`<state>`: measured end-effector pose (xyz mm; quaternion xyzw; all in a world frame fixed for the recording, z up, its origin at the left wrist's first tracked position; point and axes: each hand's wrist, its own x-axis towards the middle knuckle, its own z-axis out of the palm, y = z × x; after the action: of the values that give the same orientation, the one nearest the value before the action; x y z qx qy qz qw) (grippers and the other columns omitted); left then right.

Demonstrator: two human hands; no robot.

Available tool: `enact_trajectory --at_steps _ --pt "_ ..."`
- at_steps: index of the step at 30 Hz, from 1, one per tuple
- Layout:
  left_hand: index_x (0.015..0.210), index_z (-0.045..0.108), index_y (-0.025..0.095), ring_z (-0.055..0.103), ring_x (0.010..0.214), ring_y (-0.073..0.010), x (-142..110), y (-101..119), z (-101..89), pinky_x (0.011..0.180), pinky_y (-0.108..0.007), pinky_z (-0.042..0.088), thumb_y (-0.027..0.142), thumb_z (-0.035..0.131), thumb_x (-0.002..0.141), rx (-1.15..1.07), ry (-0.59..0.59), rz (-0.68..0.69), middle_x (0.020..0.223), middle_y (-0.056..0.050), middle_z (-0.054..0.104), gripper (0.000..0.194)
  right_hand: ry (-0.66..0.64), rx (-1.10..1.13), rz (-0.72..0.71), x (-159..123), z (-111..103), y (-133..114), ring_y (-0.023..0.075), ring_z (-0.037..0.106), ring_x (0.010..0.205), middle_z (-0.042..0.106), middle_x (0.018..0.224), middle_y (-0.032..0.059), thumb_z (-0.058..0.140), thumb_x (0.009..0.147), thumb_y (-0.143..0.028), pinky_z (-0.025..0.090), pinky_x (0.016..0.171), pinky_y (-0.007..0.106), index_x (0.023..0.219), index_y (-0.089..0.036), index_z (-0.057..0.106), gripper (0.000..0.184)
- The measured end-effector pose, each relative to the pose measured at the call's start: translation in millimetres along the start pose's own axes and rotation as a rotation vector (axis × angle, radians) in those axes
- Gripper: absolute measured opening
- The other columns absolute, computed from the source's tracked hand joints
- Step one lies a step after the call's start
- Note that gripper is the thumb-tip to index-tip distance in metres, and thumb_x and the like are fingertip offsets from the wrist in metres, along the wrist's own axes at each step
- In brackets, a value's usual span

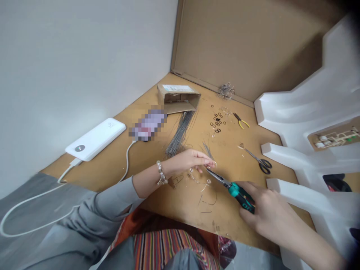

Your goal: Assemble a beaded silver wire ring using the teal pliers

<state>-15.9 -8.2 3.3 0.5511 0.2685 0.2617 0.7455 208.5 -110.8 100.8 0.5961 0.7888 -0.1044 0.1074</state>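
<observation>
While the right hand (260,206) is closed around the long-nose pliers (234,189), the left hand (194,160) pinches a thin curved wire (216,164) just beside them, above the tabletop (180,200); whether they touch it, I cannot tell; this wire seems only partly shaped; a few looped pieces (208,182) lie near, perhaps already bent; the big bundle of straight wires (180,133) lies beyond, so much seems left
</observation>
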Motion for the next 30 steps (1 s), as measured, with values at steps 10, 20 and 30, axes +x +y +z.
enact_trajectory --at_steps 10,20,30 --pt "0.095 0.072 0.016 0.063 0.095 -0.0146 -3 6 0.9 0.065 -0.019 0.049 0.033 0.056 0.086 -0.039 0.024 -0.021 0.110 -0.010 0.069 0.025 0.143 0.251 0.077 12 3 8 0.0165 0.058 0.056 0.064 0.071 -0.0006 0.053 0.070 -0.023 0.042 0.054 0.028 0.098 -0.023 0.055 0.028" --pt "0.092 0.065 0.012 0.066 0.085 -0.0144 -3 1 7.1 0.062 -0.022 0.051 0.036 0.060 0.084 -0.030 -0.128 -0.028 0.093 -0.009 0.070 0.025 0.187 0.809 0.166 61 18 -23 0.0155 0.056 0.069 0.062 0.078 0.0008 0.064 0.071 -0.036 0.044 0.064 0.029 0.085 -0.020 0.051 0.025" --pt "0.092 0.055 0.013 0.069 0.080 -0.0168 -3 3 9.0 0.061 -0.024 0.051 0.040 0.061 0.083 -0.098 -0.112 -0.095 0.086 -0.008 0.067 0.029 0.276 0.777 0.175 65 20 -27 0.0116 0.047 0.059 0.053 0.067 -0.0033 0.058 0.069 -0.026 0.039 0.057 0.026 0.077 -0.020 0.049 0.014"
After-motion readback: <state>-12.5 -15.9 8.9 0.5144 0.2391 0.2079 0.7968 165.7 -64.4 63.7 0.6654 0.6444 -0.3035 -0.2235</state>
